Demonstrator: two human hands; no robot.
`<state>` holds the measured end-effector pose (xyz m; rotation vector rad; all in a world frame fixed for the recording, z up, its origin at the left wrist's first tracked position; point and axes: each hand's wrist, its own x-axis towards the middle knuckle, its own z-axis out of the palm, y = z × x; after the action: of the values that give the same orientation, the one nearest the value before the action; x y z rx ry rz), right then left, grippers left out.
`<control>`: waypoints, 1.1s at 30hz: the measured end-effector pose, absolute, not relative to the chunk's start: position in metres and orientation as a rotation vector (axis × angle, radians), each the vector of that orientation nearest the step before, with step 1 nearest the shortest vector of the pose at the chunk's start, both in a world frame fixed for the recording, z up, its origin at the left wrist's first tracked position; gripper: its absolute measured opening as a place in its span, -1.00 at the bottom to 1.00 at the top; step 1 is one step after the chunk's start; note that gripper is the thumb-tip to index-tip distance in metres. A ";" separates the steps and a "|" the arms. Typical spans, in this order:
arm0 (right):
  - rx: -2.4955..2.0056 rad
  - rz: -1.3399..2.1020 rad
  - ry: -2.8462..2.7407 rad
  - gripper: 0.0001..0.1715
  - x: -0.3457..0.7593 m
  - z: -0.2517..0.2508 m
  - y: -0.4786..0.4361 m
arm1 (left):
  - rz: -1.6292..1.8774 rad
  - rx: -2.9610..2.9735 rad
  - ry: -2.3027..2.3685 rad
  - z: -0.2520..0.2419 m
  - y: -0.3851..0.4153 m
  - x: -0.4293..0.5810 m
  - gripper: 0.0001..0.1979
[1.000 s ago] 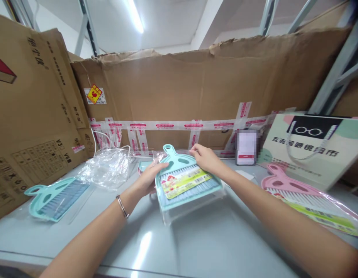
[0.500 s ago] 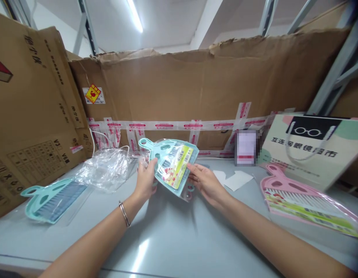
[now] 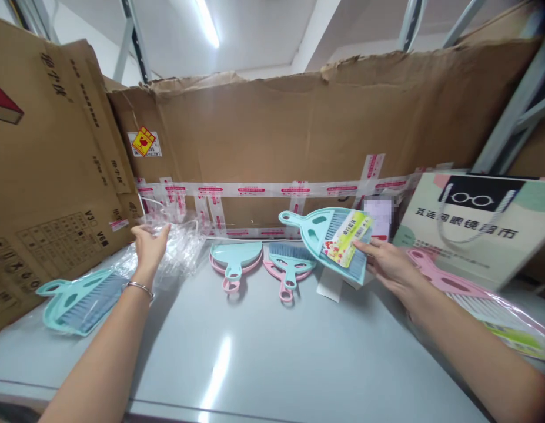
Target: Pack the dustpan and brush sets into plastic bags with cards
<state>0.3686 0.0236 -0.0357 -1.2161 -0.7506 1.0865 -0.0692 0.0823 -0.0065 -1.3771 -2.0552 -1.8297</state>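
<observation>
My right hand [image 3: 389, 265] grips a teal dustpan-and-brush set [image 3: 329, 235] with a green and yellow label, held tilted above the grey table [image 3: 272, 352]. My left hand [image 3: 149, 245] reaches left with fingers spread, touching a crumpled clear plastic bag [image 3: 177, 247]. Between the hands, small sets lie on the table: a teal dustpan on a pink one [image 3: 235, 258] and a teal brush on a pink dustpan [image 3: 290, 261]. A bracelet sits on my left wrist.
Another teal brush set [image 3: 80, 296] lies at the far left. A pink set in plastic wrap [image 3: 484, 302] lies at the right before a printed paper bag [image 3: 479, 220]. Taped cardboard walls [image 3: 298, 135] close the back and left. White paper slips [image 3: 331, 285] lie under the held set.
The right hand carried the teal set to the right. The left hand let go of it and moved left to the plastic bag. The small sets on the table came into view.
</observation>
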 end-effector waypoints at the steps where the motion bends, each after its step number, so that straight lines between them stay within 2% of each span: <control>1: -1.190 1.093 -0.731 -0.88 0.373 -0.038 0.025 | -1.696 -1.332 -2.015 -0.005 0.080 -0.070 -0.30; 3: -1.109 1.162 -0.756 -0.89 0.371 -0.040 0.025 | -1.558 -1.377 -1.821 -0.003 0.071 -0.055 -0.14; 5: -1.043 1.272 -0.841 -0.90 0.360 -0.041 0.023 | -1.659 -1.656 -1.661 -0.001 0.059 -0.022 -0.21; 7: -1.006 1.373 -0.917 -0.89 0.343 -0.041 0.017 | -1.866 -2.272 -1.664 -0.003 0.046 0.019 -0.40; 9: -0.986 1.455 -0.975 -0.87 0.327 -0.043 0.011 | -1.889 -3.109 -1.573 -0.011 0.035 0.054 -0.39; 10: -0.981 1.496 -1.001 -0.86 0.321 -0.044 0.009 | -2.005 -3.274 -1.519 -0.016 0.031 0.068 -0.39; 14: -1.030 1.574 -1.048 -0.86 0.315 -0.052 0.010 | -2.578 -3.241 -1.418 -0.032 0.023 0.089 -0.45; 16: -1.143 1.415 -0.976 -0.82 0.323 -0.054 0.017 | -2.726 -3.068 -1.471 -0.033 0.023 0.085 -0.50; 19: -1.346 0.819 -0.925 -0.64 0.334 -0.051 0.023 | -2.756 -2.844 -1.641 -0.026 0.021 0.080 -0.55; 21: -1.335 0.343 -1.121 -0.49 0.329 -0.044 0.018 | -2.695 -2.812 -1.649 -0.021 0.018 0.081 -0.56; 23: -1.222 0.042 -1.493 -0.41 0.313 -0.035 0.008 | -2.638 -2.885 -1.494 -0.017 0.013 0.086 -0.59; 26: -1.129 -0.006 -1.989 -0.56 0.280 -0.021 -0.003 | -2.414 -3.056 -1.140 -0.014 0.006 0.092 -0.66; 29: -1.092 -0.023 -2.150 -0.71 0.265 -0.005 -0.002 | -2.150 -3.029 -1.016 -0.010 0.003 0.089 -0.70; 33: -0.981 -0.171 -2.011 -0.79 0.284 0.019 0.014 | -2.266 -2.473 -1.181 -0.005 0.016 0.065 -0.76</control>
<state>0.2837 0.0142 0.0186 -0.9813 -2.0107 -0.1713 0.0648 0.0157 -0.0046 -2.4731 -1.1808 -2.2658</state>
